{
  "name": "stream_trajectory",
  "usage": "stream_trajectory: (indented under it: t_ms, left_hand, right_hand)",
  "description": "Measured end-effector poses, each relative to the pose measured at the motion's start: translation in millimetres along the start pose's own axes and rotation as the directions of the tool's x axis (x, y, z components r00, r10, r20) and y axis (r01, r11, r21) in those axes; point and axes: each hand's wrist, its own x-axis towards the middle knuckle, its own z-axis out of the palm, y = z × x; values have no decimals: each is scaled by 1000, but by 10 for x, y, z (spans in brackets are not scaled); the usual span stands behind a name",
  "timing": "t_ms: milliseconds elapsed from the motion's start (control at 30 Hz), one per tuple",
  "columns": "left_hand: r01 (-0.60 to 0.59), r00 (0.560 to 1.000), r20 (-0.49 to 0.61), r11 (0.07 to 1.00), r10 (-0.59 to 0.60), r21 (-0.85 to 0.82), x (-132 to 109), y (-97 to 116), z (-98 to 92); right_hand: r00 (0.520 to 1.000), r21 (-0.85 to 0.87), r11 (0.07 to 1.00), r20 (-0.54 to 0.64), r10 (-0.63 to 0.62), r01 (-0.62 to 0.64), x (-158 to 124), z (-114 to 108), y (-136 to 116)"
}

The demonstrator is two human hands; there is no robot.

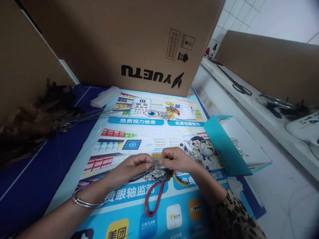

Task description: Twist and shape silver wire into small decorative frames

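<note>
My left hand (139,165) is closed, thumb and index finger pinched together over a heap of thin silvery wire pieces (156,174). Facing it, my right hand (177,160) also pinches with its fingertips, a small gap from the left. Whatever the fingertips hold is too small to make out. Just below the hands a red looped handle (146,202) sticks out from under the heap, and a yellow handle (179,180) curves away to its right. The working ends of these tools are hidden. More tangled wire pieces (190,149) lie beyond my right hand.
A printed poster (129,136) covers the table. Behind stands a large cardboard box (112,39). An open teal box (228,151) with wire bits is at right. Dark feathery bundles on thin stems (30,122) lie left. Scissors (241,88) rest on the right ledge.
</note>
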Motion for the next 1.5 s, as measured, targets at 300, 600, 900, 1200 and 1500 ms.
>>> stream_trajectory:
  t_ms: [300,600,900,1200,1500]
  left_hand:
    - [12,1000,13,999,-12,-31,-4,-10,24]
    - [-35,999,39,998,33,44,1,22,24]
    - [-23,1000,-17,999,24,33,-10,-19,28]
    - [-30,1000,-5,999,30,24,1,-41,19]
    - [-14,999,38,996,10,89,0,-30,11]
  right_hand:
    - [995,169,983,80,63,-76,11,11,-15]
    - [991,207,974,112,72,-94,16,13,-22]
    - [994,60,998,112,11,-18,14,-12,-9]
    - [988,135,989,148,46,-66,7,-24,7]
    - [983,151,984,169,64,-90,16,-16,17]
